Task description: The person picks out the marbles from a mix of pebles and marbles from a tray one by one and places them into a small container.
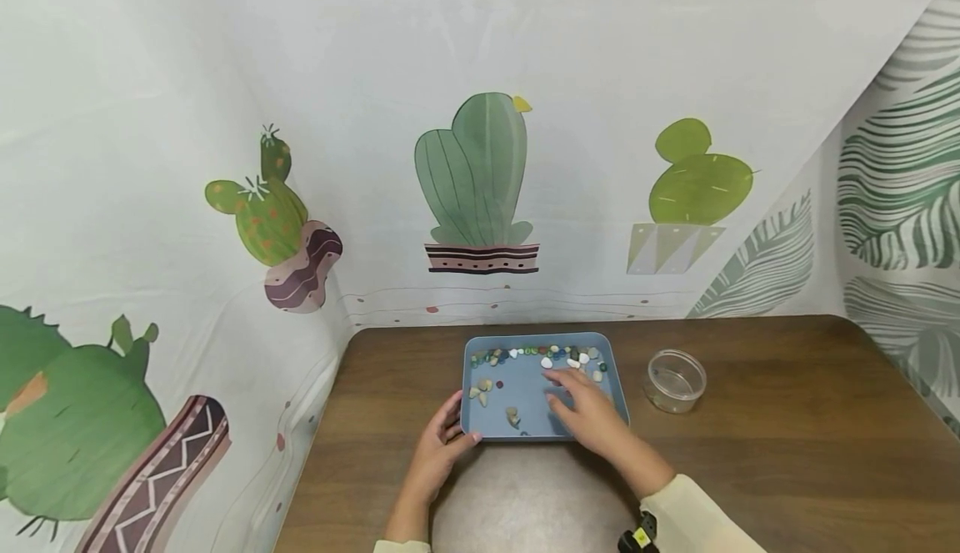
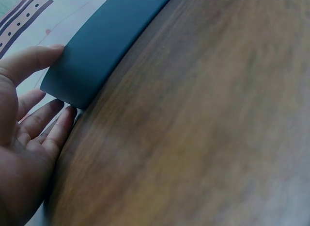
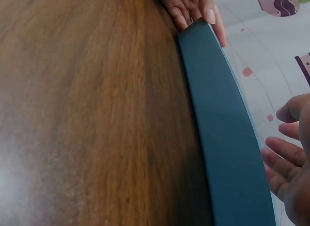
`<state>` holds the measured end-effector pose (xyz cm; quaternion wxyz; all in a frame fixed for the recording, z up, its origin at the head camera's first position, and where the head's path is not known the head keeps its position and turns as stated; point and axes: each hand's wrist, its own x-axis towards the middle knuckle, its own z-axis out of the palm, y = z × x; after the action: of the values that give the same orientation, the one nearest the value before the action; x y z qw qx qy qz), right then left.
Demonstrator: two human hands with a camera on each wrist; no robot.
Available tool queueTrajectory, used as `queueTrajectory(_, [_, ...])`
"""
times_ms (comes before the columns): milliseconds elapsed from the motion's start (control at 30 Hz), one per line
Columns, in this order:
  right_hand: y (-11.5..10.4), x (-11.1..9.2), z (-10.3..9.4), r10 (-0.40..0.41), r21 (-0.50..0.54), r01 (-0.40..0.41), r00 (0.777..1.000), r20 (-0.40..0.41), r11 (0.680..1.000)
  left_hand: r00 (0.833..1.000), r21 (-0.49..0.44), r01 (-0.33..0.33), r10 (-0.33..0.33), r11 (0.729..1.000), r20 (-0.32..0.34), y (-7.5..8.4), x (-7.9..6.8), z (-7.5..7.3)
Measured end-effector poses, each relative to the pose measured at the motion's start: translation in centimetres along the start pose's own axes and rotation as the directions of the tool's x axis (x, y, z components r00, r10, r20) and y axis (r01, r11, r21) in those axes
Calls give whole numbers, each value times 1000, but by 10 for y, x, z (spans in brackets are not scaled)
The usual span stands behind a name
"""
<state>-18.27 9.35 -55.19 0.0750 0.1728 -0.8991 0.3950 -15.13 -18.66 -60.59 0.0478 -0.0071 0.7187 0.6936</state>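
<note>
A shallow blue tray (image 1: 525,396) lies on the table with small stones in it. Along its back side runs a row of green, blue, white and dark stones (image 1: 528,351). Several tan stones (image 1: 482,390) sit at the left, a small red one (image 1: 499,384) beside them, and a tan and grey cluster (image 1: 513,416) nearer the front. My left hand (image 1: 437,446) holds the tray's front left corner, thumb on the front wall and fingers round the side. Over the tray's right part hovers my right hand (image 1: 594,416), thumb and fingers apart, with nothing visible between them.
A clear round plastic container (image 1: 672,408) stands right of the tray on the brown wooden table (image 1: 787,419). Behind and to the left hangs a white cloth (image 1: 600,52) printed with cacti. A dark band (image 1: 639,536) is on the right wrist.
</note>
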Motion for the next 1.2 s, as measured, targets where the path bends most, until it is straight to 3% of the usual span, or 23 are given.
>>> queueTrajectory(300, [-8, 10, 6, 59, -17, -57, 985, 162, 998, 999, 16, 36, -35, 999, -3, -2, 1, -1])
queueTrajectory(700, [-11, 29, 21, 49, -63, -37, 980, 191, 997, 999, 27, 36, -36, 999, -7, -2, 0, -1])
queueTrajectory(1200, [-16, 52, 36, 78, -95, -53, 957, 280, 994, 1000, 15, 2, -2, 1000, -3, -2, 1, 0])
